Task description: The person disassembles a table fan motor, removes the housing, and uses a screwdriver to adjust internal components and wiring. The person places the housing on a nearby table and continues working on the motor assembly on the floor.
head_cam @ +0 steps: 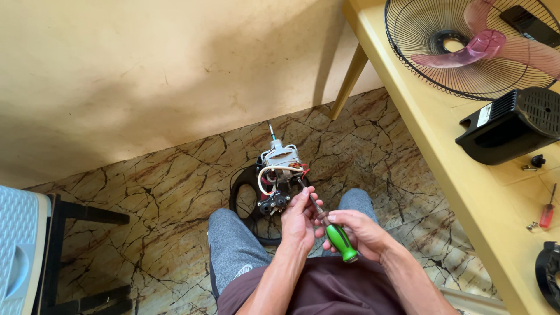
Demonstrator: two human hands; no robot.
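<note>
Head view: the right hand is closed around the green plastic handle of a screwdriver, whose metal shaft runs toward 11 o'clock, its tip meeting the exposed fan motor with white and red wires just above the knees. The left hand has its fingers pinched on the shaft near the tip, steadying it beside the motor's black lower bracket. The motor stands on a black round plastic ring on the brown-veined marble floor between the grey-trousered legs. At 2 o'clock, on the yellow wooden tabletop, lie a black wire fan guard with a pink translucent blade, a black vented plastic housing, a small red-handled screwdriver and loose screws. As I judge it, the tip could slip off and nick the wires, since the motor is unclamped and can tilt under pressure; a freed screw could roll off across the floor.
</note>
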